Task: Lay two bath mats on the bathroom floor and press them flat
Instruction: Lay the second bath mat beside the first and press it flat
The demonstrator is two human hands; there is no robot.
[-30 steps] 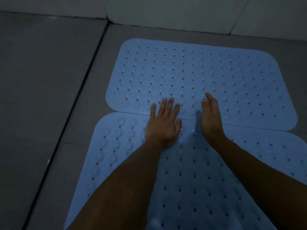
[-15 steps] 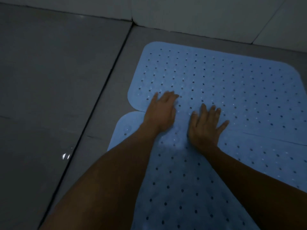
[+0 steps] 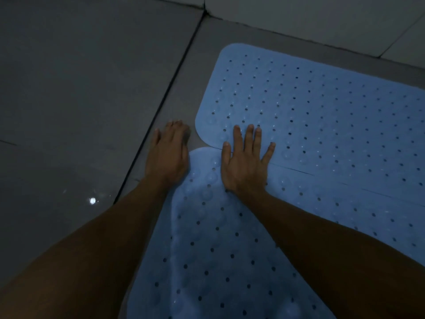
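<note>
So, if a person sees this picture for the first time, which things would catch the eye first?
Two light blue bath mats with small holes stand out against the dark grey floor, meeting edge to edge. The right hand lies flat across that seam, while the left hand rests mostly on the floor just beside the mats. A small bright reflection shines at lower left.

1. The left hand (image 3: 166,155) lies palm down, fingers held close together and pointing forward, thumb tucked along its outer side.
2. The left forearm (image 3: 96,245) is bare and runs back and down from the wrist toward the near left corner of the view.
3. The right hand (image 3: 245,162) lies palm down just to the right of the left one, apart from it, with fingers spread and the thumb angled out to the right.
4. The right forearm (image 3: 322,245) is bare and runs back toward the near right corner, diverging from the left.
</note>
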